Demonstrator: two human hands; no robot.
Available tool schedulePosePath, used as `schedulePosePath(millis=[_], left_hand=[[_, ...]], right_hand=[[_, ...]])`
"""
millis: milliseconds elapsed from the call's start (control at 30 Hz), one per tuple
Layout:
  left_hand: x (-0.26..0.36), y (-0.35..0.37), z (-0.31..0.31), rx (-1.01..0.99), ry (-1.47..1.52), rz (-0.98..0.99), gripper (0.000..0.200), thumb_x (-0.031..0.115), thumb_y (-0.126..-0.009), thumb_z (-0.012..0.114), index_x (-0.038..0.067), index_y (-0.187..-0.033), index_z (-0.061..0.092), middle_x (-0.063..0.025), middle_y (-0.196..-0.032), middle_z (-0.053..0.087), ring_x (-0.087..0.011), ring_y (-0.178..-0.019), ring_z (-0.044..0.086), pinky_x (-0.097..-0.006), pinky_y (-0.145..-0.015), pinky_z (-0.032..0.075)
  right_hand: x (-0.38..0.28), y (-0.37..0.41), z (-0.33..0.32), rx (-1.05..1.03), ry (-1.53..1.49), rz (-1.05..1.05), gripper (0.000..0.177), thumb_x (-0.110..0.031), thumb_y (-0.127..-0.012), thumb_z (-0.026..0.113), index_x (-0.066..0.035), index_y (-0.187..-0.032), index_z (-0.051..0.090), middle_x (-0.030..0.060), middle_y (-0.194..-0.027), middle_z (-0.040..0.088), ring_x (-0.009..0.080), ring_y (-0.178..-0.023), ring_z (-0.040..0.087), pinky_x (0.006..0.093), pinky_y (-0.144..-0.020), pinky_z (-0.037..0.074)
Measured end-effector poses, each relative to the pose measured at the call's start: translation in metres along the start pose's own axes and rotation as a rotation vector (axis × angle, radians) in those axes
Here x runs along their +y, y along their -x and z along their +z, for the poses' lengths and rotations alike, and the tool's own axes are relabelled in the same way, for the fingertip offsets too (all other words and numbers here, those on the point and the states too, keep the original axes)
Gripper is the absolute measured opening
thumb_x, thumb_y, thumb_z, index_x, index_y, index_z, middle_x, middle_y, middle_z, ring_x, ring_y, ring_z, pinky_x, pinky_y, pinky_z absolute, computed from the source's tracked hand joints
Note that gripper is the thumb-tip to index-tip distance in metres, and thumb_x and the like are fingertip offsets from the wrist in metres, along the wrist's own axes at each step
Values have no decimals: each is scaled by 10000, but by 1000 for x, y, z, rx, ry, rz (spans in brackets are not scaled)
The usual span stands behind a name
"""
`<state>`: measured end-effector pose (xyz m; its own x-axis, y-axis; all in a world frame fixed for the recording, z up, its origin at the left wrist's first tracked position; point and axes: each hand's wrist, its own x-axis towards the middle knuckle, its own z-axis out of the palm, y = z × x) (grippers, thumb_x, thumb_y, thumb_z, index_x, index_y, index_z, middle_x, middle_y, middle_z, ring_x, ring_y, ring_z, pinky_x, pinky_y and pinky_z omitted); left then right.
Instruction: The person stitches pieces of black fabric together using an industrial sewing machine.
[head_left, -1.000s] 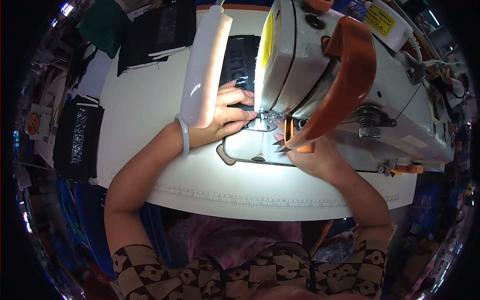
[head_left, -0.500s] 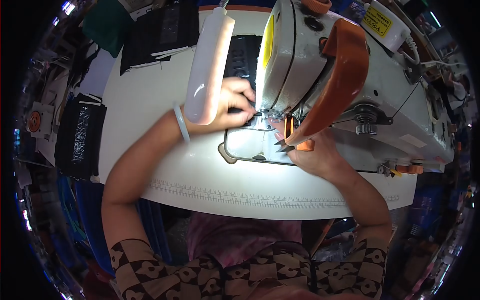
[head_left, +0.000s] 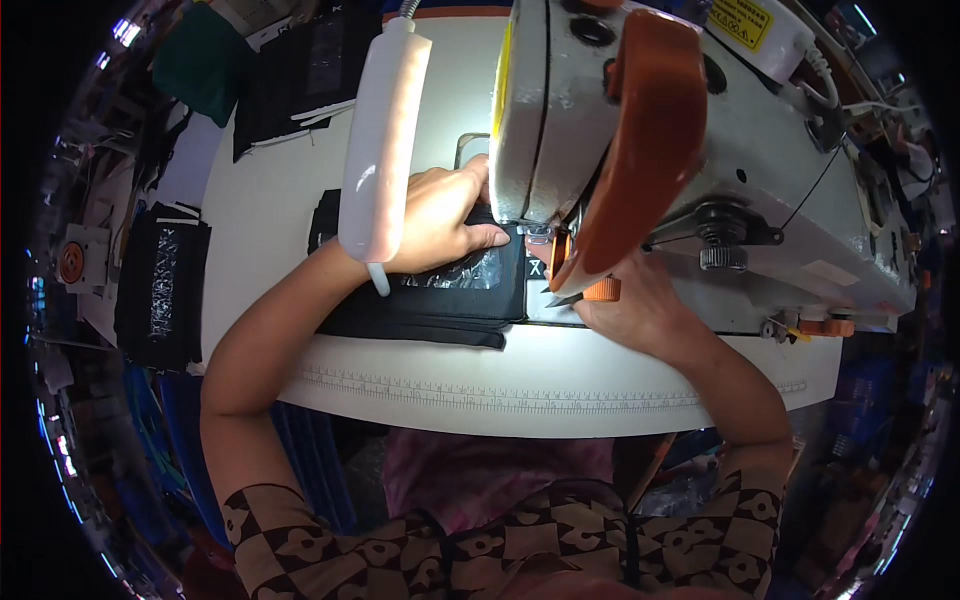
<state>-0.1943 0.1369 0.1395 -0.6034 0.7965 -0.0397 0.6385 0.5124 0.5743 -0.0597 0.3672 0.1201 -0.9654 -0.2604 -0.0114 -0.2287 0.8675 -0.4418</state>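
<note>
A black fabric piece (head_left: pixel 420 305) with a shiny clear plastic panel (head_left: pixel 465 272) lies left of the sewing machine's needle area, its right edge near the presser foot (head_left: pixel 538 236). My left hand (head_left: pixel 440 220) rests over it, thumb stretched out on the fabric and fingers apart, close to the machine head (head_left: pixel 545 120). Some fingertips are hidden behind the head. On the other side, my right hand (head_left: pixel 640 305) is closed around small thread snips (head_left: pixel 565 299). Their dark pointed blades stick out to the left, while the orange lever (head_left: pixel 650 150) partly hides the fingers.
A white lamp (head_left: pixel 375 150) hangs over my left wrist. Black fabric pieces lie at the left (head_left: pixel 165 285) and far left back (head_left: pixel 290 85). A printed ruler (head_left: pixel 480 395) runs along the front of the white table (head_left: pixel 270 250).
The black fabric, previously behind the needle area, now lies in front and to the left. My left hand has gone from pinching near the needle to lying across it. The view has shifted slightly.
</note>
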Motion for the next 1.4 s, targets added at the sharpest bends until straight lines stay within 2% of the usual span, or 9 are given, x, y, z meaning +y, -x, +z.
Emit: schedulePosePath(millis=[67, 167, 267, 467, 533, 667, 833, 933, 1400], left_hand=[[10, 0, -3, 4, 0, -12, 502, 204, -842, 801, -1, -1231, 558, -194, -954, 723, -370, -961, 700, -441, -884, 523], [22, 1, -5, 21, 0, -39, 521, 175, -839, 803, -25, -1234, 529, -195, -895, 726, -384, -896, 709, -438, -831, 537], [27, 2, -4, 117, -14, -8, 506, 142, -833, 802, -20, -1225, 526, -182, -811, 719, -394, -834, 705, -446, -818, 533], [14, 5, 1, 176, -145, 18, 401, 147, -804, 813, 17, -1130, 617, -166, -980, 717, -365, -927, 688, -434, -838, 527], [8, 15, 5, 297, -253, 154, 328, 156, -795, 810, 27, -1059, 665, -146, -1077, 702, -341, -990, 673, -432, -860, 521], [21, 50, 16, 188, -92, 299, 273, 167, -793, 799, 29, -1010, 707, -117, -1179, 668, -310, -1127, 631, -433, -959, 503], [14, 56, 38, 295, -99, 479, 285, 111, -814, 785, 39, -1085, 733, -118, -1096, 714, -328, -1133, 650, -501, -998, 498], [17, 56, 37, 211, -239, 518, 283, 74, -803, 735, 28, -1082, 731, -104, -1180, 686, -288, -1207, 620, -483, -1097, 449], [12, 48, 32, 237, -93, 543, 289, 21, -787, 709, -1, -1074, 730, -136, -1138, 717, -311, -1073, 687, -419, -926, 566]], right_hand=[[1, 2, -1, -44, 18, 44, 602, -30, -775, 713, -291, -1317, 687, 101, -1124, 676, 313, -1046, 667, 414, -926, 550], [6, 2, 1, 72, 48, -164, 717, 3, -683, 671, -289, -1337, 669, 132, -1148, 676, 330, -1085, 665, 411, -978, 545], [9, 2, 3, 111, 11, -186, 736, 26, -656, 652, -268, -1330, 674, 152, -1152, 675, 344, -1074, 668, 418, -980, 542], [8, 5, 4, 147, -46, -219, 733, 82, -660, 645, -218, -1327, 676, 169, -1135, 674, 329, -1005, 685, 405, -933, 564], [7, 7, 2, 163, 62, -354, 683, 91, -685, 670, -191, -1306, 686, 153, -1108, 683, 299, -954, 693, 382, -877, 580], [0, 11, -5, 106, 103, -411, 558, 66, -735, 705, -151, -1249, 710, 125, -1036, 699, 256, -868, 701, 351, -781, 597], [-4, 12, -6, 118, 37, -458, 383, 14, -773, 732, -95, -1140, 742, 94, -915, 717, 245, -779, 707, 336, -688, 596], [-1, 13, 0, 148, 19, -490, 331, 1, -781, 734, -77, -1102, 748, 88, -879, 718, 239, -761, 707, 333, -662, 590], [-4, 4, -7, 146, 22, -472, 186, -75, -914, 707, -80, -1094, 756, 83, -932, 723, 206, -807, 701, 343, -694, 571]])
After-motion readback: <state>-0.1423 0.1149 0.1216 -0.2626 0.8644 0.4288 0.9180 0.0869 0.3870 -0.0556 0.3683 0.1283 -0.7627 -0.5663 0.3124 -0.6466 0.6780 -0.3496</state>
